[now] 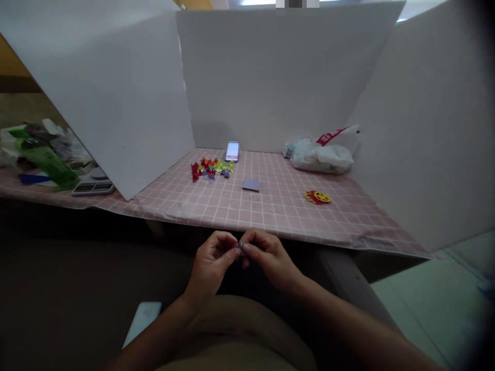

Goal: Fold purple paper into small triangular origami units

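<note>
My left hand [214,258] and my right hand [269,255] meet just off the table's near edge. Between their pinched fingertips is a small piece of folded grey-purple paper [241,246], mostly covered by the fingers. On the table ahead of them lies a stack of square paper [251,184] in a similar grey-purple. Farther back to the left, several small pointed folded-paper figures [209,167] in red, orange, yellow and grey-purple form a loose cluster.
A pink checked cloth [216,203] covers the table. Behind the figures stands a phone [232,150]. To the right are yellow and red cutouts [317,197] and a white plastic bag [323,156]. White panels [270,77] enclose three sides. Outside the left panel are a scale [94,186] and a green bottle [50,162].
</note>
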{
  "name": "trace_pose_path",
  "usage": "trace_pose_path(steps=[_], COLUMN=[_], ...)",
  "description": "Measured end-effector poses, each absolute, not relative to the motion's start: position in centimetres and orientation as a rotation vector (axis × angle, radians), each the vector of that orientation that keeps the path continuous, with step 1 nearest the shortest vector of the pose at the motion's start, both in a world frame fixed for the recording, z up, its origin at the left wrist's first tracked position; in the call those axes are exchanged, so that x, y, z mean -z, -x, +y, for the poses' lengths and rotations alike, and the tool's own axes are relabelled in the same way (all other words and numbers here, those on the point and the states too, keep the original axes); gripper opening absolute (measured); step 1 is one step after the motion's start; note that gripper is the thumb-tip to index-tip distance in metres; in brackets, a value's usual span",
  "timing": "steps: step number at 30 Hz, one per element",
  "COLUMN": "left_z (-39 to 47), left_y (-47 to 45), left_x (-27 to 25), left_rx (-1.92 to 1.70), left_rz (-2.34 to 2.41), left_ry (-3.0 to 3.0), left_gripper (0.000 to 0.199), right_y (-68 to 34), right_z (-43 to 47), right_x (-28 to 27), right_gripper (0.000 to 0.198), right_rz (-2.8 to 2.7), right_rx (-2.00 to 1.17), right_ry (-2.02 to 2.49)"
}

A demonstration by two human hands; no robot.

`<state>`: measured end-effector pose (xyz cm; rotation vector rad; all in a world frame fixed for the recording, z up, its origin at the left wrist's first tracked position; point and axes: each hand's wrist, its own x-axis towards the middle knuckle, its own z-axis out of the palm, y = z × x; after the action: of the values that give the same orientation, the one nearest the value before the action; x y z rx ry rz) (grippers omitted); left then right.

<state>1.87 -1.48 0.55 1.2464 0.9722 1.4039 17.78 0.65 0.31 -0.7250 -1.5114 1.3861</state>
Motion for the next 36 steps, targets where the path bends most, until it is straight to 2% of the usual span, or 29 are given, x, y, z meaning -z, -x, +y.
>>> trace_pose_path(steps=[11, 18, 27, 33, 36], left_z=[-1.7, -1.5, -1.4, -1.5, -1.5], left_y=[-1.8, -1.5, -1.0, -1.1, -1.1], left_x=[-0.8, -0.3, 0.2, 0.5, 0.4], left_rx=[-1.411, -1.440, -1.457, -1.459, -1.466], left_rz=[0.959, 1.004, 0.981, 0.987, 0.969], left_ry=[-1.303, -1.380, -1.605, -1.445, -1.550], left_gripper=[0.007, 0.004, 0.004, 0.010, 0.005], right_y=[-17.7, -18.0, -17.9, -17.9, -17.8], right_z=[0.7, 0.8, 0.7, 0.7, 0.7], right_x=[-0.4, -0.9, -0.6, -0.4, -0.5], right_gripper=[0.028, 0.014, 0.007, 0.007, 0.008], right_rz=[-1.526, -1.605, -1.698, -1.754, -1.774], right_rx=[-1.355, -1.328, -1.029, -0.929, -0.868], right_ry=[0.782, 0.785, 0.867, 0.884, 0.883])
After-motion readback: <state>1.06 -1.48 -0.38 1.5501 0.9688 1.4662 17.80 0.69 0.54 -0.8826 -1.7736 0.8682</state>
